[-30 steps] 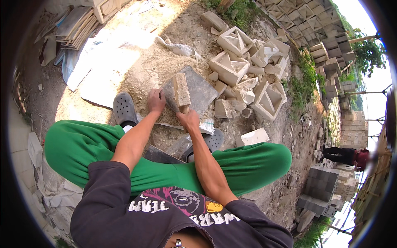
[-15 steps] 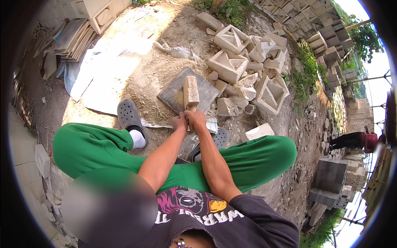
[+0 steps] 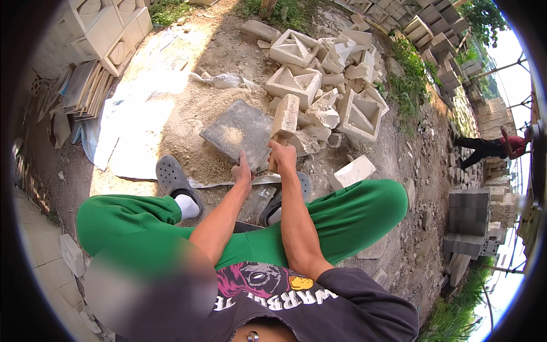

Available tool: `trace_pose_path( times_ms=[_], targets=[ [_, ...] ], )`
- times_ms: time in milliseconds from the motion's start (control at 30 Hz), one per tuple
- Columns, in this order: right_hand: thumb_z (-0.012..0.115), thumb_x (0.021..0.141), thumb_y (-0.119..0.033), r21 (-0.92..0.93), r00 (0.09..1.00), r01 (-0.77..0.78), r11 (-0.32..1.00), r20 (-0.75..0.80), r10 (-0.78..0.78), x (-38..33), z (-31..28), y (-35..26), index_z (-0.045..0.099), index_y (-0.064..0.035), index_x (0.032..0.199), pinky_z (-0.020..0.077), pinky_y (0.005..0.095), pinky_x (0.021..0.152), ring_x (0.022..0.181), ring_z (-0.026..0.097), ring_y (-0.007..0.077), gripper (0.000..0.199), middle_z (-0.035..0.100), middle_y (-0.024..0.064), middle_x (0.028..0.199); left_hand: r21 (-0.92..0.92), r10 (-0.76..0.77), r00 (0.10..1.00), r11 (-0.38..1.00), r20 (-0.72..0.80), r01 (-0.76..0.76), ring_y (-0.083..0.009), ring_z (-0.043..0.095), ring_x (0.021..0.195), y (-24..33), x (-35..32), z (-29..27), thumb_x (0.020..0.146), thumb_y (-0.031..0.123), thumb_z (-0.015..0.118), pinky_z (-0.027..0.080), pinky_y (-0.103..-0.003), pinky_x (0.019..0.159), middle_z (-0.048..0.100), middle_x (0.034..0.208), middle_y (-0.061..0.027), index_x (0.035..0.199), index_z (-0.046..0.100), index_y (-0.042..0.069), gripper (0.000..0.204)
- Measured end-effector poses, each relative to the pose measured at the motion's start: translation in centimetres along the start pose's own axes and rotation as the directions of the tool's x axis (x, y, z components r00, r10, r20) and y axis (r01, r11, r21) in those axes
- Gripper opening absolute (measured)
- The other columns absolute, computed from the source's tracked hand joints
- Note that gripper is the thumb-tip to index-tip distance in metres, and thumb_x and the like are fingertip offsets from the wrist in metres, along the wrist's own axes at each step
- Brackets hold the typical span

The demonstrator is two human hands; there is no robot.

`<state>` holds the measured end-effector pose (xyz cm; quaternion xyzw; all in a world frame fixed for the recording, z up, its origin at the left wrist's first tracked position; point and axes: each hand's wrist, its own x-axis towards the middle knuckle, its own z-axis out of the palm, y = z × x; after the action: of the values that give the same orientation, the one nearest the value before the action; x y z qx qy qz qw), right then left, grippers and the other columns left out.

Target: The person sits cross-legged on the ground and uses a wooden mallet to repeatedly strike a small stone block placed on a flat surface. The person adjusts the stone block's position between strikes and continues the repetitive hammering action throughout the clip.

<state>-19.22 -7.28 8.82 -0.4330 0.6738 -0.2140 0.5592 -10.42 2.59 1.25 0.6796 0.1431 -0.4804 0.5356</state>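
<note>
A wooden mallet with a blocky, dust-pale head is upright in my right hand, whose fingers wrap round its handle. Its head sits beside the right corner of a dark grey square slab. A patch of pale powder lies on the slab's face. My left hand is at the near edge of the slab, thumb over the top and the other fingers curled at the edge. The slab rests over loose sandy soil, between my feet and the rubble.
Broken pale decorative blocks heap up just beyond the mallet. A loose pale block lies by my right knee. Thin boards lean at the left near stacked blocks. Another person stands far right, near grey blocks.
My left hand has left the mallet's handle and moved to the slab's near edge. The mallet has shifted right off the slab's middle, uncovering the powder patch. The view has turned slightly.
</note>
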Motion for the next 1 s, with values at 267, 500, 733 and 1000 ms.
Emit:
trace_pose_path(
  times_ms=[267,500,733,1000],
  targets=[
    [0.075,0.077,-0.023,0.232,0.982,0.150,0.961,-0.146,-0.118,-1.9,-4.3,-5.6,0.067,0.0060,0.089,0.0522,0.0342,0.050,0.051,0.063,0.0199,0.032,0.064,0.0098,0.070,-0.234,-0.056,0.904,0.957,0.424,0.169,-0.0102,0.052,0.049,16.6,-0.2,2.4,0.093,0.045,0.059,0.040,-0.026,0.043,0.053,0.062,0.0038,0.082,0.059,0.016,0.030],
    [0.074,0.076,-0.022,0.236,0.997,0.053,0.970,-0.071,-0.037,-0.7,-4.1,-3.9,0.066,0.0085,0.088,0.0513,0.0355,0.049,0.051,0.063,0.0212,0.034,0.064,0.0109,0.067,-0.449,-0.120,0.882,0.824,0.456,0.345,-0.0102,0.048,0.047,19.6,1.9,-0.2,0.093,0.036,0.056,0.038,-0.025,0.042,0.043,0.054,0.0042,0.064,0.046,0.018,0.036],
    [0.074,0.075,-0.022,0.200,0.994,0.080,0.976,-0.085,-0.064,-1.7,-3.3,-4.2,0.066,0.0091,0.087,0.0521,0.0352,0.050,0.052,0.064,0.0217,0.034,0.064,0.0114,0.070,-0.394,-0.020,0.937,0.904,0.347,0.165,-0.0147,0.052,0.056,8.9,1.6,3.3,0.093,0.045,0.061,0.044,-0.030,0.051,0.048,0.064,-0.0002,0.089,0.059,0.011,0.034],
    [0.074,0.074,-0.024,0.156,0.998,0.009,0.988,-0.070,0.001,0.2,-2.2,-1.3,0.068,0.0102,0.083,0.0511,0.0359,0.052,0.051,0.066,0.0218,0.036,0.066,0.0128,0.064,0.100,0.138,0.949,0.980,0.282,-0.172,-0.0183,0.060,0.052,-2.5,1.6,0.8,0.091,0.059,0.064,0.049,-0.032,0.051,0.065,0.066,-0.0119,0.073,0.062,0.001,0.060]
  ],
)
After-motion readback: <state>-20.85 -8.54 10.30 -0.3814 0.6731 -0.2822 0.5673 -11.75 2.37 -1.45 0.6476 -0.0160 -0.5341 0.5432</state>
